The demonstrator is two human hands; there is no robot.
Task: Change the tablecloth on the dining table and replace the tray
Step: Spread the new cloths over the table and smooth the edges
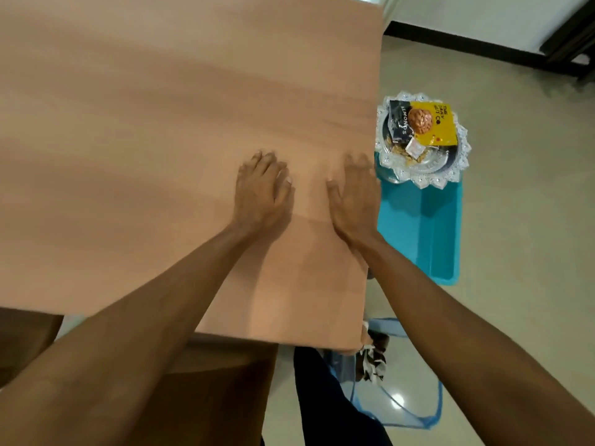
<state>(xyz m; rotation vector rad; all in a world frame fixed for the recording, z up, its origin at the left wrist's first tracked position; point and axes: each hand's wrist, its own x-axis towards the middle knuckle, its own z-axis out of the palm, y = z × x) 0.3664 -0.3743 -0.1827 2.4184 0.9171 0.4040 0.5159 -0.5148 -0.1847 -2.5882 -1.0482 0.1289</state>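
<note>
Peach tablecloth (161,123) lies flat over the table, right under both my palms. My left hand (262,191) is palm-down on it, fingers straight & slightly fanned, holding nothing. My right hand (354,194) is the same, flat w/ fingers loosely together and thumb out toward the left one, close to the cloth's right edge. A faint crease runs across the cloth just below my wrists. The hands are near each other but not touching.

Both arms are stretched fwd from the bottom of the view, bare forearms angled in toward each other.

The silver tray (462,149) w/ scalloped rim is off the table, just beyond my right fingertips but lower down, sitting on the far end of a teal plastic thing (428,226), stool or tub, can't tell which. On the tray: a yellow nut packet (434,123), a black almonds packet (399,120), and some small bits I can't make out.

Fingertips are motion-blurred. The cloth's far & left sides run out of frame. The near right corner droops over the table corner. Below it are a blue-edged mesh bag (431,420) w/ some black-and-white fabric (373,362), partly hidden by my right arm and the cloth.
</note>
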